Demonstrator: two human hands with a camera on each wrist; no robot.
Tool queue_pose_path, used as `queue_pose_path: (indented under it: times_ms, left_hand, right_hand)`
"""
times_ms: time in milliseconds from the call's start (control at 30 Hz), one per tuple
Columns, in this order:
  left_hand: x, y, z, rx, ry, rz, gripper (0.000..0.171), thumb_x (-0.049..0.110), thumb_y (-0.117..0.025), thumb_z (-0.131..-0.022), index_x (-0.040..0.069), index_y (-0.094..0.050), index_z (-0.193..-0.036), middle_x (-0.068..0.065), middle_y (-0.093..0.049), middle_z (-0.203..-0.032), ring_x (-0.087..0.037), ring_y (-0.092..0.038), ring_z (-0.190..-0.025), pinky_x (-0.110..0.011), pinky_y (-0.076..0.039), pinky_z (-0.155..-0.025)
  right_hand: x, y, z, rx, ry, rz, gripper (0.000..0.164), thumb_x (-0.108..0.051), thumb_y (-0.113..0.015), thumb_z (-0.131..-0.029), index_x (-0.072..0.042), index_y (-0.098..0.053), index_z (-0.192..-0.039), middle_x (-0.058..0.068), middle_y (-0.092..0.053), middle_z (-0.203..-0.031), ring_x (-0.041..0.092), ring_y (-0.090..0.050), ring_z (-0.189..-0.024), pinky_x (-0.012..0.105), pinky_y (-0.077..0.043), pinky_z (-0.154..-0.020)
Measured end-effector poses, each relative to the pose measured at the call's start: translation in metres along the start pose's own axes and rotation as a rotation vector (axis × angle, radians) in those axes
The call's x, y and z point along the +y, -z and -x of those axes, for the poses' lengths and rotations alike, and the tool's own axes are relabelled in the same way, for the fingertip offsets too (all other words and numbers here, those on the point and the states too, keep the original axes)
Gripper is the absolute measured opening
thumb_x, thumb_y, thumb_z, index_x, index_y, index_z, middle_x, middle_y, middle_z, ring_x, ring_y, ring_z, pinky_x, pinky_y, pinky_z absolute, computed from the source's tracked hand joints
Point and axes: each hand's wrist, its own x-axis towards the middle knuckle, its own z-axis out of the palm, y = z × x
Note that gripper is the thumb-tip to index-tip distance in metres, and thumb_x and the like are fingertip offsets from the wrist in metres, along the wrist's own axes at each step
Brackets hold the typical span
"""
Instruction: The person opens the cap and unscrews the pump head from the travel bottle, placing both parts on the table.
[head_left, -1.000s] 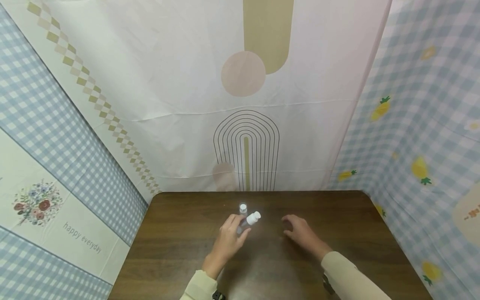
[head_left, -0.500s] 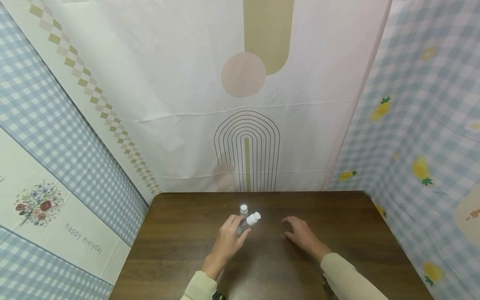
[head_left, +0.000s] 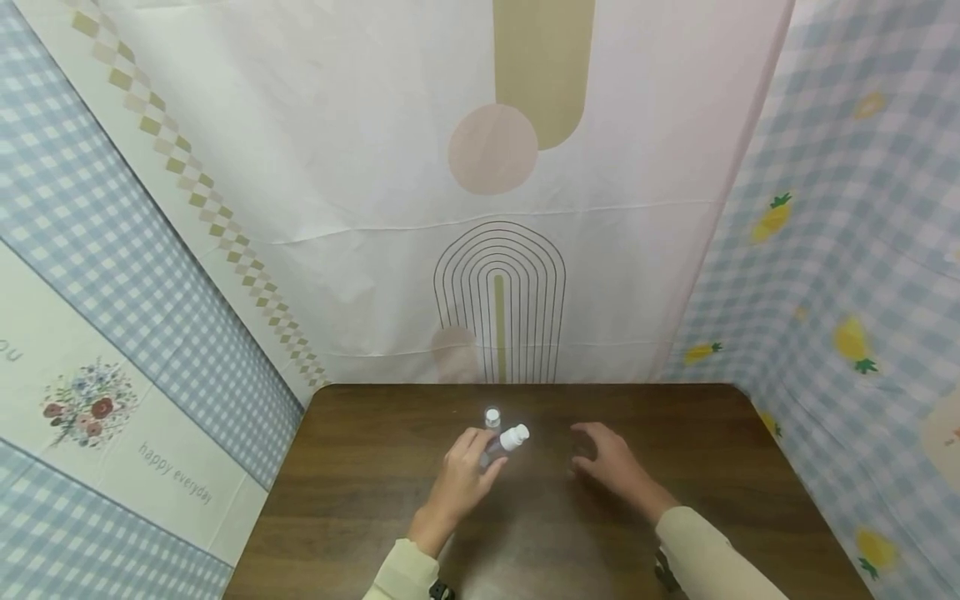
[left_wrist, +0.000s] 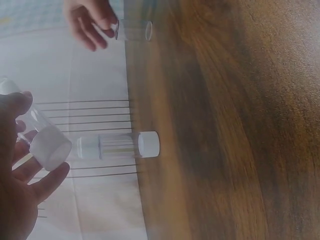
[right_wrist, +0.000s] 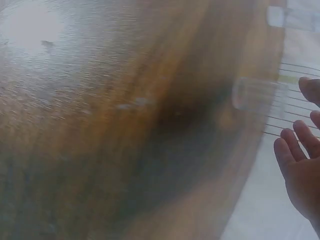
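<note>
My left hand grips a small clear pump bottle with white ends, tilted above the table. Just behind it in the head view stands a second clear bottle; the left wrist view shows this one upright on its white base. A short clear cap, shaped like a little cup, stands on the table to the right. Around it, my right hand has its thumb and fingers spread. In the right wrist view those fingers are apart from the clear cap.
The brown wooden table ends at the back against a white cloth printed with arches. Blue checked cloths hang at the left and right sides.
My right thumb and fingers have spread apart beside the clear cap, letting go of it. My left hand keeps the bottle in nearly the same place. The head view has shifted slightly.
</note>
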Motion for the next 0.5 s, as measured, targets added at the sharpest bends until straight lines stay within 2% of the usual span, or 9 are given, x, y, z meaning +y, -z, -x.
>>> queue_pose_path:
  times_ms: [200, 267, 433, 500]
  left_hand:
    - [0.003, 0.002, -0.002, -0.04, 0.016, -0.012, 0.043, 0.014, -0.092, -0.076, 0.005, -0.07, -0.113, -0.006, -0.067, -0.101, -0.018, -0.066, -0.089, -0.032, -0.06, -0.078]
    - [0.003, 0.001, -0.002, -0.044, 0.007, -0.024, 0.044, 0.015, -0.092, -0.076, 0.006, -0.07, -0.113, -0.005, -0.067, -0.101, -0.017, -0.066, -0.089, -0.032, -0.06, -0.079]
    - [0.002, 0.0, -0.003, -0.04, -0.023, -0.053, 0.046, 0.016, -0.094, -0.074, 0.007, -0.07, -0.112, -0.003, -0.067, -0.101, -0.017, -0.065, -0.09, -0.032, -0.059, -0.078]
    - [0.002, 0.0, -0.003, -0.044, -0.032, -0.06, 0.046, 0.017, -0.093, -0.074, 0.007, -0.071, -0.112, -0.003, -0.067, -0.102, -0.017, -0.065, -0.091, -0.032, -0.059, -0.078]
  right_hand:
    - [-0.01, 0.021, 0.001, 0.07, 0.018, -0.031, 0.05, -0.015, -0.081, -0.088, -0.007, -0.064, -0.134, 0.017, -0.065, -0.135, 0.039, -0.061, -0.126, 0.058, -0.051, -0.102]
    - [-0.013, 0.027, 0.003, 0.104, 0.016, -0.068, 0.048, -0.015, -0.082, -0.088, -0.007, -0.064, -0.133, 0.018, -0.066, -0.131, 0.039, -0.064, -0.12, 0.055, -0.054, -0.098]
    - [-0.029, 0.039, 0.007, 0.158, 0.034, -0.251, 0.042, -0.009, -0.079, -0.09, -0.003, -0.066, -0.129, 0.019, -0.07, -0.123, 0.039, -0.072, -0.106, 0.036, -0.062, -0.087]
    - [-0.037, 0.043, 0.007, 0.152, 0.045, -0.336, 0.04, -0.008, -0.077, -0.092, -0.001, -0.065, -0.129, 0.02, -0.07, -0.124, 0.039, -0.072, -0.108, 0.029, -0.061, -0.088]
